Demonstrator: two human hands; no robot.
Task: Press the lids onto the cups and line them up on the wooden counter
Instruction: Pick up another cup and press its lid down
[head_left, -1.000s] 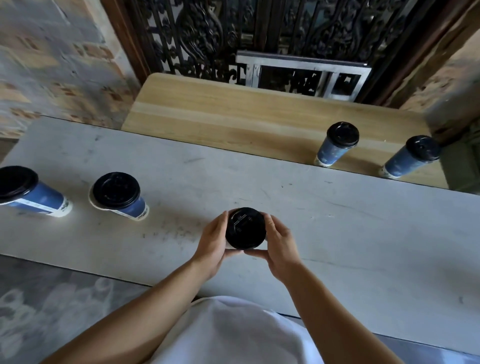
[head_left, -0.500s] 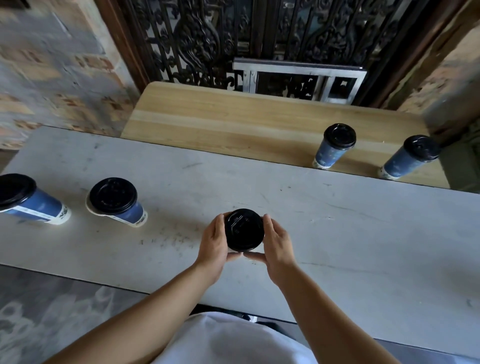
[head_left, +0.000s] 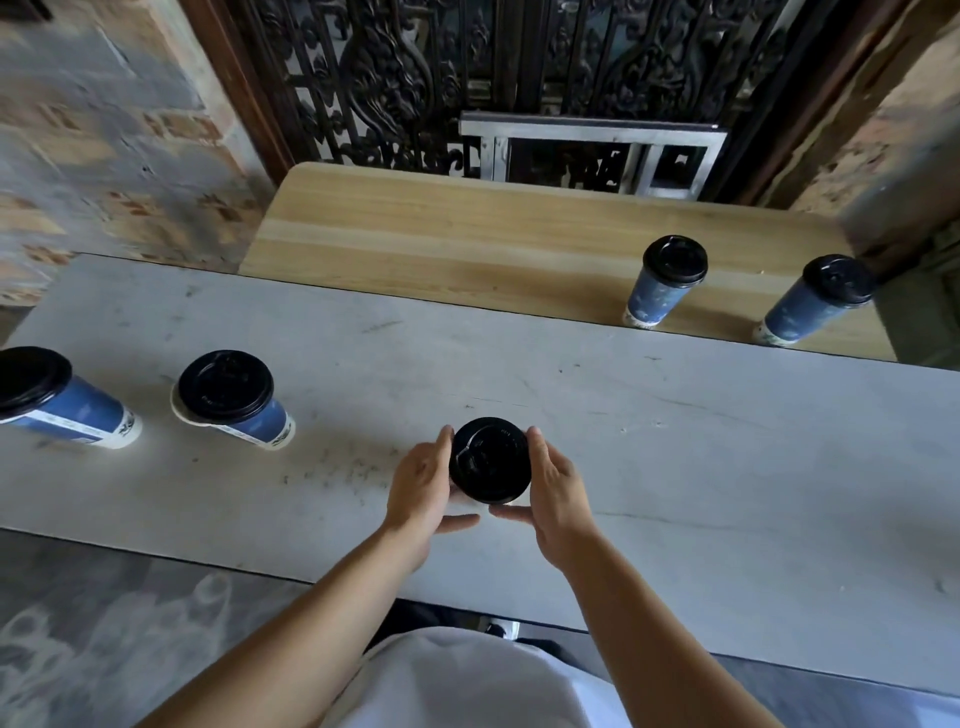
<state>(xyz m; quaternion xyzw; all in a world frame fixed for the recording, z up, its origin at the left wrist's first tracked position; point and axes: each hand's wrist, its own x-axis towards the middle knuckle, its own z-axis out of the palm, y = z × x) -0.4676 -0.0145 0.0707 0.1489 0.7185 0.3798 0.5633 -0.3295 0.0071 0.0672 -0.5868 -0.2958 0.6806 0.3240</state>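
Held cup: a paper cup with a black lid (head_left: 490, 460) is being cradled from both sides near the front middle of the grey bench (head_left: 727, 467); only the lid is showing, since the cup is being viewed from straight above.
Left hand: the left hand (head_left: 422, 491) is being curled around the cup's left side, fingers behind it and thumb stretched underneath at the front.
Right hand: the right hand (head_left: 553, 491) is being curled around the right side in the same way, its thumb pointing toward the left thumb without touching it.
Reason for the hold: the cup is probably being steadied so the lid can be seated all round the rim; whether it is fully clicked on cannot be told.
Waiting cups: two blue cups are being kept at the left of the grey bench, the nearer cup (head_left: 228, 397) just beside the far-left cup (head_left: 47, 397), which is being cut off by the picture's edge; black lids are resting on both, and the nearer lid seems to be sitting off-centre, so it is likely unpressed.
Finished cups: two lidded blue cups are standing upright on the wooden bench (head_left: 441, 234) behind, the first lined-up cup (head_left: 665, 280) to the left of the second lined-up cup (head_left: 815, 301), near each other but apart, toward its right end.
Count: five cups and five black lids are being shown; two benches.
Progress: two cups are judged placed, three remaining.
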